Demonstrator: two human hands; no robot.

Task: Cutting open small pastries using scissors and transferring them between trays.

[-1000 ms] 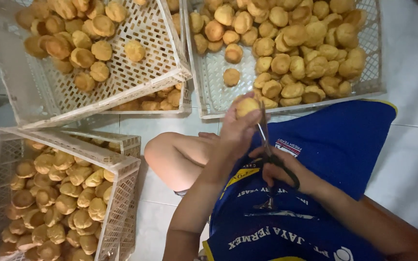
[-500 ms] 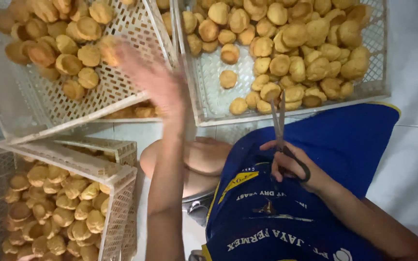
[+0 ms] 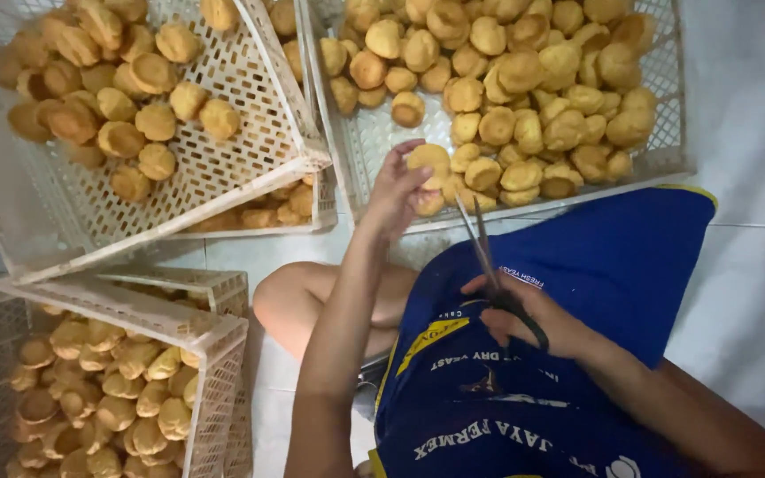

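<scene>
Pinching a round, golden-brown bun (image 3: 428,159) — left hand (image 3: 391,196).

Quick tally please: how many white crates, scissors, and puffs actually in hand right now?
White mesh crates: 4 (upper left, beneath it, upper right, lower left)
Scissors: 1, in right hand
Puffs held: 1, in left hand
Total: 6

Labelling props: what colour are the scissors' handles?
Black, on the metal-bladed scissors in the right hand; head view.
</scene>
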